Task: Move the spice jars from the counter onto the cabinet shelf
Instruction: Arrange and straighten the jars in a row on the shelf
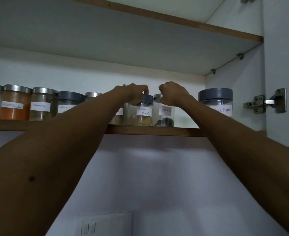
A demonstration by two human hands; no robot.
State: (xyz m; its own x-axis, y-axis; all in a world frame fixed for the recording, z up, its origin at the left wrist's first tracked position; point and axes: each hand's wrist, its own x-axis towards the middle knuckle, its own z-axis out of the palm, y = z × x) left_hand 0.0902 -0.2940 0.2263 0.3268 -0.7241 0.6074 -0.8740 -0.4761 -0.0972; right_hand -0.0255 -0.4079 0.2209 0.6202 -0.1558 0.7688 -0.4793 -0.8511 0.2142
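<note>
Both arms reach up to the cabinet shelf point(154, 131). My left hand point(134, 93) grips the grey lid of the Garam Masala jar point(144, 114), which stands on the shelf. My right hand point(173, 93) is closed on the top of the Cloves jar point(165, 114), right beside it. Left of them a row of labelled jars lines the shelf: an orange powder jar point(14, 106), a Cinnamon jar point(41, 106) and a Coriander jar point(68, 103), partly hidden by my left forearm.
A wider grey-lidded Black Pepper jar point(217, 103) stands at the right end of the shelf. The open cabinet door with its metal hinge point(266, 103) is on the right. An upper shelf point(157, 16) runs overhead. A wall switch plate point(104, 223) sits below.
</note>
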